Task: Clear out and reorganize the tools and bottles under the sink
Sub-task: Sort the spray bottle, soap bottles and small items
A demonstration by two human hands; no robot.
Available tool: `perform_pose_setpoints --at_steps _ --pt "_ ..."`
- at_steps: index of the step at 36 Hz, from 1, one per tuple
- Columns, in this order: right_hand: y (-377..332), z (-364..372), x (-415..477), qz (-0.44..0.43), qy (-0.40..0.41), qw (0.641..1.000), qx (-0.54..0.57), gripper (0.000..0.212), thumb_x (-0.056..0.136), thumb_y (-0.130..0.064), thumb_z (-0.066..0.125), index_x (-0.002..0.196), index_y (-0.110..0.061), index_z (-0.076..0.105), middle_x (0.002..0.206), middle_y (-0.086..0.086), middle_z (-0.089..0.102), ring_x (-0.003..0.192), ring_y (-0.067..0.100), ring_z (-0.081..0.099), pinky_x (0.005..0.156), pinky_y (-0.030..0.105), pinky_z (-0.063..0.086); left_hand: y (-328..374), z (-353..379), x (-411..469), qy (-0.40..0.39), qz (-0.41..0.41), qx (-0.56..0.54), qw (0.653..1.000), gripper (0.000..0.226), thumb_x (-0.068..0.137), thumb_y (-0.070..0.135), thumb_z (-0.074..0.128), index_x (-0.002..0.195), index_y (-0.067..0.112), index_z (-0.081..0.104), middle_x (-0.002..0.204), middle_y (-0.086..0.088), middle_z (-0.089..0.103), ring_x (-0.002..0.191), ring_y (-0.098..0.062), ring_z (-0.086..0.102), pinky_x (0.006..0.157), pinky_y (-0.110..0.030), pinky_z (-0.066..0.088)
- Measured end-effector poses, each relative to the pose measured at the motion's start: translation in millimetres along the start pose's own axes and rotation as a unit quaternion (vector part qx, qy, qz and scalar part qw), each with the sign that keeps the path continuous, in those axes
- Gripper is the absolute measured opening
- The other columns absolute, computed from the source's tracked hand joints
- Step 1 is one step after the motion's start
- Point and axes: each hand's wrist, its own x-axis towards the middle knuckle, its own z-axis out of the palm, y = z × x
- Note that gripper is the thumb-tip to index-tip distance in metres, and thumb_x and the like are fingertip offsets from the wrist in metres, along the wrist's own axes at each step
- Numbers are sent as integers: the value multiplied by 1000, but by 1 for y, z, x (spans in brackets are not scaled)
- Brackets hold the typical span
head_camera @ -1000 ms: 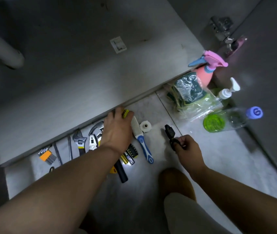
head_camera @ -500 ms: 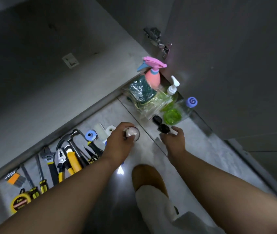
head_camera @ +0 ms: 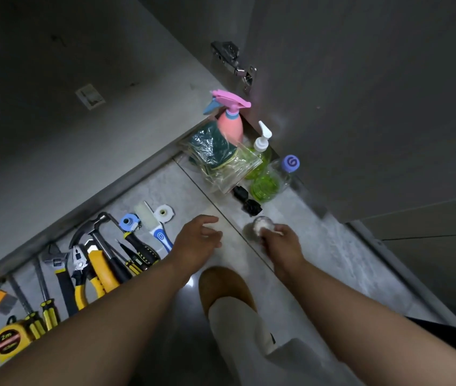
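The right hand (head_camera: 281, 242) pinches a small pale round part (head_camera: 261, 224) at the level of the floor (head_camera: 321, 246), at 6 o'clock of the black fitting (head_camera: 247, 201). The left hand (head_camera: 197, 238) hangs loose, fingers relaxed, holding nothing. The row of tools (head_camera: 101, 263) lies at 9 o'clock; the bottles (head_camera: 265, 186) are grouped at 12 o'clock. Hazard: a round part can roll on release and strike the fitting. Half a second earlier, the left hand held this part.
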Motion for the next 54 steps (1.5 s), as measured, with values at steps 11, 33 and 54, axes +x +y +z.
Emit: perform_pose_setpoints --at_steps 11,33,54 --pt "-5 -18 63 -25 118 986 -119 39 79 -14 76 112 -16 57 105 10 68 93 27 66 84 37 56 -30 -33 1 63 -46 -33 996 24 95 4 62 117 10 70 104 -19 74 85 -23 71 71 -28 53" --pt "0 128 -17 -354 -241 809 -403 59 80 -10 63 135 -24 49 124 6 46 86 16 53 79 16 44 -81 -123 15 190 37 390 900 73 91 21 65 156 31 34 163 -11 22 146 -36 33 113 -47 43" --pt "-49 209 28 -354 -106 833 -411 42 88 -14 64 129 -18 55 127 18 51 104 35 60 83 24 41 -89 -150 41 197 97 397 891 48 87 9 68 129 25 53 116 -8 60 105 -34 59 86 -41 49"
